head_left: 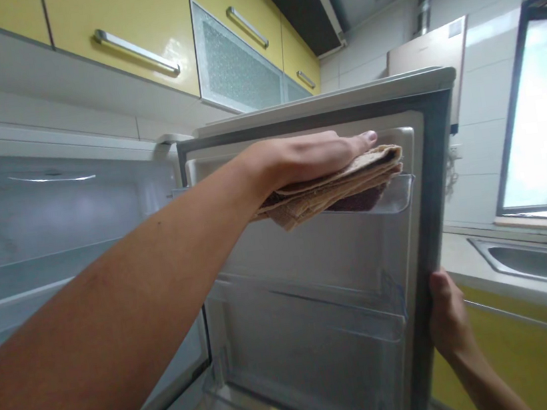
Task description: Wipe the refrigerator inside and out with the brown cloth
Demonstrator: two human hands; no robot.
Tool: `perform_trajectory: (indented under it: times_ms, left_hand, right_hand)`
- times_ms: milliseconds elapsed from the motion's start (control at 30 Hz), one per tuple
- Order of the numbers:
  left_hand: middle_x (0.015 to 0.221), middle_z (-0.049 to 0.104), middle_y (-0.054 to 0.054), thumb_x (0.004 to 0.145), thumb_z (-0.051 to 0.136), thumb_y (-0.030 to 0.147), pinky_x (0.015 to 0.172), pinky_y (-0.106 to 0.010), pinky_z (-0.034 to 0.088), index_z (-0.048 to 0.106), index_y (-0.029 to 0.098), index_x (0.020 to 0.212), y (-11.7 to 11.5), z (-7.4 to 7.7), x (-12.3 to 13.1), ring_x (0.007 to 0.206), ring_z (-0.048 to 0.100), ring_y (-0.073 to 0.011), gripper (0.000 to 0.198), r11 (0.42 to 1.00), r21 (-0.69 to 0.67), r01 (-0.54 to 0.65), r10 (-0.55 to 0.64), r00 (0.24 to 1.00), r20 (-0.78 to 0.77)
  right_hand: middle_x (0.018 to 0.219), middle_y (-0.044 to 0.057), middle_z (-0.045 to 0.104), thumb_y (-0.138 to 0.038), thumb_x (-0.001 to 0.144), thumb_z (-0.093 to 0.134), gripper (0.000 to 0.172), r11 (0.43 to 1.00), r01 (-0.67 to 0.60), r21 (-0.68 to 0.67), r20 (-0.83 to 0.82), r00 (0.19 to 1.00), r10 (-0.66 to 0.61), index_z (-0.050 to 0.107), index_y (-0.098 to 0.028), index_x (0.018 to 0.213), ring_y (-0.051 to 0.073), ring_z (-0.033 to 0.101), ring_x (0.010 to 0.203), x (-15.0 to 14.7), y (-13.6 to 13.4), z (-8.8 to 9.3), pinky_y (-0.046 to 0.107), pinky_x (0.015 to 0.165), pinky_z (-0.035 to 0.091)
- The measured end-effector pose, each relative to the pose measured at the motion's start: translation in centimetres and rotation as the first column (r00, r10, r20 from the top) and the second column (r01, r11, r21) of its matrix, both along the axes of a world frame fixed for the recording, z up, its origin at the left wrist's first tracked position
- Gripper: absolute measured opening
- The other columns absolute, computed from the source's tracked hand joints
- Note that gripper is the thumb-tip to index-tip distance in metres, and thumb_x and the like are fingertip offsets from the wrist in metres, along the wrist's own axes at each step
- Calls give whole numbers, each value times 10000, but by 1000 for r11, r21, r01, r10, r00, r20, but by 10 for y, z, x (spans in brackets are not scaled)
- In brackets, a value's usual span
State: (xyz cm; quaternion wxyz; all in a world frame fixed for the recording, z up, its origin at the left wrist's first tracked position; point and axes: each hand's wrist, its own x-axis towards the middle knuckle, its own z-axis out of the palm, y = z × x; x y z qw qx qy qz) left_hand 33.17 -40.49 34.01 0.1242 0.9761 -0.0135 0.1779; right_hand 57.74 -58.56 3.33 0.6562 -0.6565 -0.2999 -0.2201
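Observation:
My left hand [307, 157] reaches across from the left, palm down on a folded beige and brown cloth [332, 187]. The cloth is held at the top clear shelf [400, 193] on the inside of the open fridge door [304, 248]. Whether it touches the shelf's bottom cannot be made out. My right hand [450, 313] grips the door's outer edge at the lower right, its fingers partly hidden behind the door.
The fridge interior [68, 218] with a glass shelf lies open at left. Lower clear door shelves [312, 307] sit below the cloth. Yellow wall cabinets [125, 36] hang above. At right are a sink [543, 260], a counter and a window [543, 109].

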Motion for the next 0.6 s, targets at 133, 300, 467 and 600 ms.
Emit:
perform_trajectory:
  times_ms: [133, 300, 467, 600]
  left_hand:
    - [1005, 761, -71, 1030, 255, 694, 897, -359, 531, 790, 218, 1115, -3, -1, -2, 1082, 708, -277, 721, 998, 9, -62, 62, 998, 2]
    - [1004, 760, -78, 1024, 225, 702, 931, -365, 528, 791, 218, 1112, 1, -2, -1, 1098, 702, -285, 750, 996, 37, -77, 76, 997, 28]
    - [957, 763, -80, 1011, 220, 733, 878, -356, 544, 798, 206, 1075, 10, -1, -1, 996, 717, -266, 784, 989, 84, -121, 117, 992, 57]
    - [934, 758, -85, 988, 263, 739, 856, -357, 549, 801, 207, 1040, 16, -3, -4, 1017, 713, -283, 758, 961, 139, -240, 217, 962, 163]
  right_hand:
    - [817, 54, 635, -986, 849, 397, 814, 1000, 3, 19, -27, 1000, -3, 616, -210, 966, 251, 585, 741, 0, -1, 0, 391, 674, 475]
    - [751, 36, 583, -975, 867, 385, 778, 1000, 19, 11, -9, 1000, -19, 581, -223, 887, 234, 549, 724, -1, -2, 0, 376, 664, 450]
    - [717, 22, 560, -999, 842, 387, 787, 1000, 14, 16, -42, 999, -14, 548, -229, 853, 207, 503, 668, -3, -1, 1, 359, 622, 425]
    - [720, 38, 588, -1015, 822, 383, 813, 1000, 24, 10, -33, 999, -24, 564, -223, 856, 214, 515, 660, -7, -1, 4, 362, 606, 421]
